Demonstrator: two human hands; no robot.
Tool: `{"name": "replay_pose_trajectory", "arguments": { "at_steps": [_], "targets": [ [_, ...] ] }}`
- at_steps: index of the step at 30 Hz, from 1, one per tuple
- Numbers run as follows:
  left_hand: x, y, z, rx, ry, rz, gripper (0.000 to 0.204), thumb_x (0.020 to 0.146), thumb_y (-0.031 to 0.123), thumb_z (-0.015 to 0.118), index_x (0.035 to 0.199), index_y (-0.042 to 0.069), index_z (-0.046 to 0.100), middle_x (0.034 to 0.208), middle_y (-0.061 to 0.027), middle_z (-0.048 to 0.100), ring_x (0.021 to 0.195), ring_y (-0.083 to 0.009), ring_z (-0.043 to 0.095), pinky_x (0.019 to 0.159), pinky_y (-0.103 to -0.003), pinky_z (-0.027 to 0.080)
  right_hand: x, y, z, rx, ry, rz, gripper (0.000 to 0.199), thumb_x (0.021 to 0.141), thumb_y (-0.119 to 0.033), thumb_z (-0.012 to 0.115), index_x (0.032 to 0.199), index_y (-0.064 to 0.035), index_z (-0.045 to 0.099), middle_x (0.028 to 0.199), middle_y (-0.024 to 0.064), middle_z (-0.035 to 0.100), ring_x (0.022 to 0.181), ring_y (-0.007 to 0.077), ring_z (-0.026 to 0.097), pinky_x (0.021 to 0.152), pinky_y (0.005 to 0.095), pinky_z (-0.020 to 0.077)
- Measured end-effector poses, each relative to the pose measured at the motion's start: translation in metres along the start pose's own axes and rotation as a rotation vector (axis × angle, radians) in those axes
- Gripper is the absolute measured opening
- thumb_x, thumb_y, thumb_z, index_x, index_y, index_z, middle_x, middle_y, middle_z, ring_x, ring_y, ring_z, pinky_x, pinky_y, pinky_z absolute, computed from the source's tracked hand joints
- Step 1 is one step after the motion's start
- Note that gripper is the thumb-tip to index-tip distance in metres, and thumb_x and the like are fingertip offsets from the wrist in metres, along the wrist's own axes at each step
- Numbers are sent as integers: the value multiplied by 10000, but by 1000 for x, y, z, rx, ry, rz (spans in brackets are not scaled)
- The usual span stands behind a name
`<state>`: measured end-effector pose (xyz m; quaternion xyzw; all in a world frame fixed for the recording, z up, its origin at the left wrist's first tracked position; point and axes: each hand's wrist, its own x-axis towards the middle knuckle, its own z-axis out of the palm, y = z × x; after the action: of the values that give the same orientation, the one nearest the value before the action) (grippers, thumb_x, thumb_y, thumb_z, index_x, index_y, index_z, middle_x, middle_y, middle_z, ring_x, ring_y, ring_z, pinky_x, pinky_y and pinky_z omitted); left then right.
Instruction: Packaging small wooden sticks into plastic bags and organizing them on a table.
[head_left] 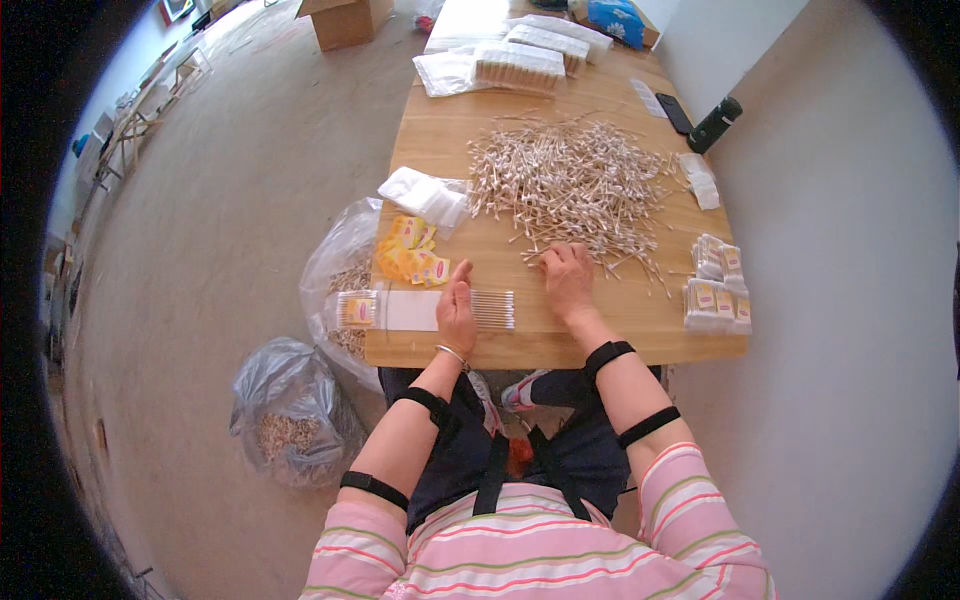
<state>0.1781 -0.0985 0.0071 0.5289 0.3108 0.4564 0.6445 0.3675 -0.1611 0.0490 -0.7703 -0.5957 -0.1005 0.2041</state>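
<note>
A large loose heap of cotton swabs (575,180) covers the middle of the wooden table. At its near edge is my right hand (568,278), fingers bent down and drawn together among the swabs; what they pinch is hidden. My left hand (456,312) stands on its edge with fingers stretched out, across a white card strip (410,310). Just right of it lies a neat row of cotton swabs (495,310), side by side. Left of the strip is a clear pack of swabs (356,309) with a yellow label. Yellow printed cards (410,252) lie beyond my left hand.
Filled small packs (716,300) stack at the table's right edge. White plastic bags (425,195) lie left of the heap. Bundled packs (520,65), a phone (674,113) and a dark bottle (715,125) sit farther back. Bags of swabs (290,425) stand on the floor at left.
</note>
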Motion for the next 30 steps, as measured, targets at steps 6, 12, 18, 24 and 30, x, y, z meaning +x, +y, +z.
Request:
{"name": "replay_pose_trajectory", "arguments": {
  "at_steps": [6, 12, 18, 24, 30],
  "targets": [
    [0, -4, 3, 36, 83, 58, 450, 1010, 279, 384, 1319, -41, 452, 1308, -171, 515, 1233, -231, 477, 1046, -312, 346, 11, -14, 10, -51, 67, -6, 43, 782, -143, 598, 813, -127, 624, 914, 26, 549, 973, 244, 501, 833, 388, 400],
    [0, -2, 3, 93, 98, 72, 438, 1010, 273, 381, 1311, -35, 468, 1287, -152, 538, 1202, -207, 496, 1022, -301, 359, 4, -65, 18, 65, -36, -26, 43, 784, -154, 610, 817, -133, 627, 883, 32, 554, 942, 247, 516, 814, 392, 401],
    [0, -3, 1, 53, 110, 45, 441, 1009, 286, 382, 1301, -28, 480, 1271, -141, 554, 1178, -198, 508, 1010, -298, 365, -15, -73, 16, 330, 11, 92, 84, 817, -96, 578, 882, -96, 630, 961, 65, 581, 938, 273, 537, 834, 389, 414],
    [0, 2, 2, 69, 79, 44, 436, 1010, 288, 379, 1296, -22, 487, 1270, -141, 557, 1189, -205, 506, 1002, -299, 372, -26, -74, 24, 868, 90, 370, 240, 880, -22, 472, 1102, -22, 563, 1218, 138, 551, 1126, 284, 520, 977, 347, 385],
    [1, 7, 3, 156, 40, 45, 442, 1010, 293, 373, 1295, -24, 487, 1265, -155, 559, 1187, -215, 510, 1002, -299, 375, -33, -82, 27, 971, 21, 312, 383, 905, -66, 454, 1276, 24, 442, 1387, 205, 412, 1308, 310, 377, 1080, 355, 289]
  ]
}}
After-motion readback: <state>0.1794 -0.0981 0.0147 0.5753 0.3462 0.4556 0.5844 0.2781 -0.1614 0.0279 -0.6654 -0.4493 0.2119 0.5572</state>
